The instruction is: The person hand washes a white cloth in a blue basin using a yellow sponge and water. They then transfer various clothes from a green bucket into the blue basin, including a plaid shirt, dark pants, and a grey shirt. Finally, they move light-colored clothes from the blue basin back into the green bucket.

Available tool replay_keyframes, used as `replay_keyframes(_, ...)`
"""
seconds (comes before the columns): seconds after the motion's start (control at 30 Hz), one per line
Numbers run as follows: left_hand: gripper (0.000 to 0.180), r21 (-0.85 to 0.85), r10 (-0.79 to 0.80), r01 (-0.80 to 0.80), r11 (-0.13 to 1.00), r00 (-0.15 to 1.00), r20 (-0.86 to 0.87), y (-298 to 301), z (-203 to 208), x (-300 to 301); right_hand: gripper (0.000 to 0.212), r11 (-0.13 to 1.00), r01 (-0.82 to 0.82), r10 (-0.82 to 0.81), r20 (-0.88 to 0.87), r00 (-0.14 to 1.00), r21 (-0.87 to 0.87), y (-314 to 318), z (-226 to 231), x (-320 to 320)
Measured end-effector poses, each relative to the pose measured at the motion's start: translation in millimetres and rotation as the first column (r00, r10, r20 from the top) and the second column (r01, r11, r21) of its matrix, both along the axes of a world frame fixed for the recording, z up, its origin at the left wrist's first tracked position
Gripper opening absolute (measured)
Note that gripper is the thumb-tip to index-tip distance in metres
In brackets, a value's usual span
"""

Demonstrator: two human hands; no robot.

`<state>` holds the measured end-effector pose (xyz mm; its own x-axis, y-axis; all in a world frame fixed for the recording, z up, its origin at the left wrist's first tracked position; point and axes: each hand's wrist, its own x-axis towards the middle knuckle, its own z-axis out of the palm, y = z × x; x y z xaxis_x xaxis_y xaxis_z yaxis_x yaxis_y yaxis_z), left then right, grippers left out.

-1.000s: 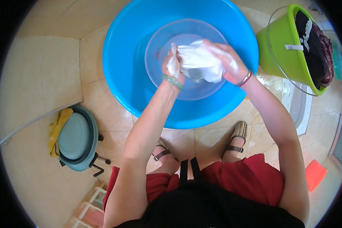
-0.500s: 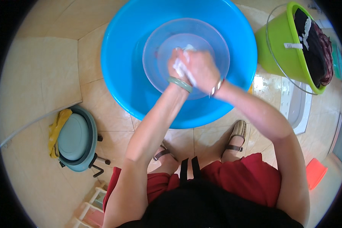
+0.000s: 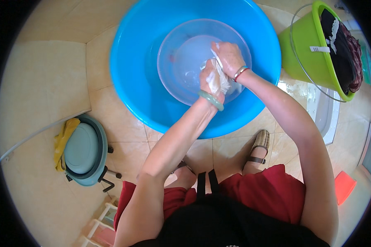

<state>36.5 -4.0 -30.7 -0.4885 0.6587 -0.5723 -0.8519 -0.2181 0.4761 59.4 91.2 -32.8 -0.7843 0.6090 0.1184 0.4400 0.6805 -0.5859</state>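
Note:
A white wet cloth (image 3: 224,81) is bunched between my two hands, with suds on it. My left hand (image 3: 207,79), with a pale green bangle at the wrist, is closed round one part of it. Just beyond and to the right, my right hand (image 3: 231,59) grips another part, its fingers curled. Both hands are over a clear, pinkish plastic basin (image 3: 164,80), which holds cloudy water. That basin sits inside a large blue tub (image 3: 130,74). Part of the cloth is hidden by my fingers.
At the right, a lime green bucket (image 3: 294,51) holds dark and maroon clothes (image 3: 337,53). A white tray-like fixture (image 3: 323,111) lies beside it. On the left are a folded blue-grey basin (image 3: 83,144) and a yellow cloth (image 3: 63,142). A red plastic object (image 3: 344,187) is at lower right.
Both hands have shifted right with the cloth. They were overlapped and blurred by motion; now they are slightly apart and more of the cloth shows.

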Motion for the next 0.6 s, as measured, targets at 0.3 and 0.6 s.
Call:
replay_keyframes(0.3, 0.035, -0.078, -0.063, 0.063, 0.995, 0.998, -0.007, 1, 10, -24, 0.015, 0.996, -0.085, 0.085, -0.023, 0.996, -0.015, -29, 12, -2)
replay_keyframes(0.6, 0.038, 0.235, -0.26, 0.225, 0.946, 0.956, 0.132, -17, -27, -61, 0.014, 0.964, -0.228, 0.246, -0.133, 0.96, 0.135, -54, 45, 3)
